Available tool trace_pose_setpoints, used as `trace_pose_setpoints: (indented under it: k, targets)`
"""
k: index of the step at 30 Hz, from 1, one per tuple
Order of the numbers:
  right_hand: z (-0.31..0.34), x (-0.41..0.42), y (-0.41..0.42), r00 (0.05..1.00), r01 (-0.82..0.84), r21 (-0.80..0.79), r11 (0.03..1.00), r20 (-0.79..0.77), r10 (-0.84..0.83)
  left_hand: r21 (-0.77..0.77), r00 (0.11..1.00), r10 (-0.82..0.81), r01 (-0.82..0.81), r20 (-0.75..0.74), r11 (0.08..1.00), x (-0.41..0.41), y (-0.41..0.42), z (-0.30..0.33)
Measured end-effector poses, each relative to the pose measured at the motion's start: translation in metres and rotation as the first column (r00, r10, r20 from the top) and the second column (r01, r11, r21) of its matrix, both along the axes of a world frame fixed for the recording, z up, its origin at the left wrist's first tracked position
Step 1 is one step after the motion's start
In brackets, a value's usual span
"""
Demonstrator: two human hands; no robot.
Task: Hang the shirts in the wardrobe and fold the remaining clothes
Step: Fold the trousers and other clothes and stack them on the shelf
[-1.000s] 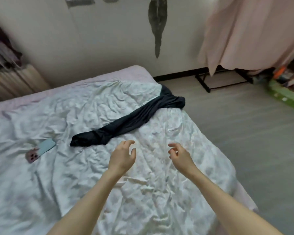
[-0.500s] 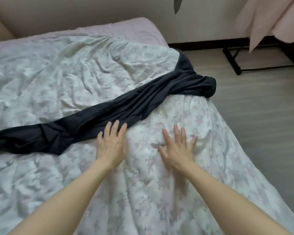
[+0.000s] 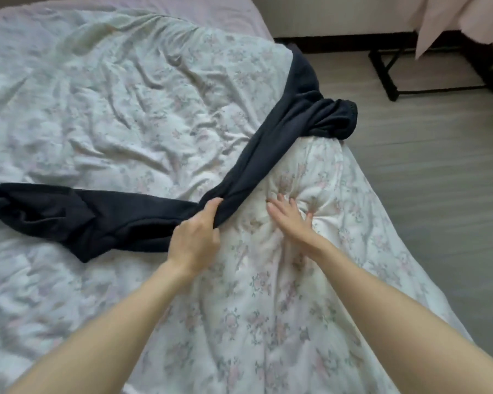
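Fingers of the left hand are curled round a bunched fold of the dark garment, thumb side uppermost, gripping it near its middle. Fingers of the right hand are spread nearly straight and press into the quilt just beside the garment, holding nothing; the quilt dimples around them. The garment lies twisted in a long band across the bed, one end crumpled at the left, the other bunched at the bed's right edge and hanging slightly over it. What kind of garment it is cannot be told from this view, though the gathered end may be a waistband. The quilt is white with a faint floral print, heavily creased. Beyond the bed, a grey floor, a black frame and pink cloth hanging at upper right.
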State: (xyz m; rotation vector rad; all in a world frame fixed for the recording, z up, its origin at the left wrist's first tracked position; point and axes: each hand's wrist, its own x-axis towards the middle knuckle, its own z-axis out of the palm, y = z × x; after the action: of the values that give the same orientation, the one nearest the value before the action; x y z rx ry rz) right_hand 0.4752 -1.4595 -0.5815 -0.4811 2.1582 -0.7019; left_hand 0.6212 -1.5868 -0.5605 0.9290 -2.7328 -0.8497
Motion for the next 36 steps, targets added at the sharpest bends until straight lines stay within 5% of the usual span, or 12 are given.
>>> trace_pose_setpoints:
  k: [3,8,11,14,17,19,21,27,31,36]
  targets:
    - [0.035,0.011,0.009,0.798,0.512,-0.224,0.829,0.481,-0.363,0.124,0.996,-0.059,0.068,-0.071,0.99,0.024,0.055,0.01]
    - [0.07,0.032,0.009,0.482,0.82,-0.135,0.556,0.687,-0.544,0.247,0.994,-0.072,0.091,-0.084,0.965,0.082,0.101,0.038]
    - [0.077,0.079,0.014,0.636,0.748,-0.061,0.661,0.351,-0.687,0.288,0.995,-0.057,0.079,-0.082,0.955,0.133,0.101,0.059]
    - [0.085,0.175,0.041,0.842,0.54,-0.086,0.837,0.051,-0.538,0.235,0.996,0.022,-0.041,0.082,0.971,0.197,0.103,0.069]
    - [0.087,0.286,0.093,0.99,0.139,0.075,0.988,0.02,-0.14,0.213,0.96,0.065,-0.126,0.274,0.969,0.261,0.11,0.071]
    - [0.087,0.347,0.128,0.984,-0.151,0.15,0.977,0.118,0.134,0.277,0.954,0.104,-0.184,0.281,0.943,0.286,0.111,0.078]
    - [0.087,0.375,0.152,0.953,-0.239,0.132,0.962,0.22,0.207,0.295,0.965,0.129,-0.195,0.231,0.935,0.293,0.111,0.082]
    - [0.087,0.344,0.195,0.931,-0.015,0.125,0.992,0.363,-0.031,0.342,0.985,-0.03,-0.03,0.169,0.939,0.269,0.146,0.08]
    - [0.083,0.296,0.208,0.889,0.381,0.111,0.918,0.227,-0.396,0.345,0.981,-0.132,0.076,0.142,0.935,0.222,0.168,0.074]
    - [0.076,0.226,0.202,0.803,0.595,-0.043,0.803,0.089,-0.59,0.161,0.921,-0.356,0.331,0.157,0.93,0.153,0.169,0.072]
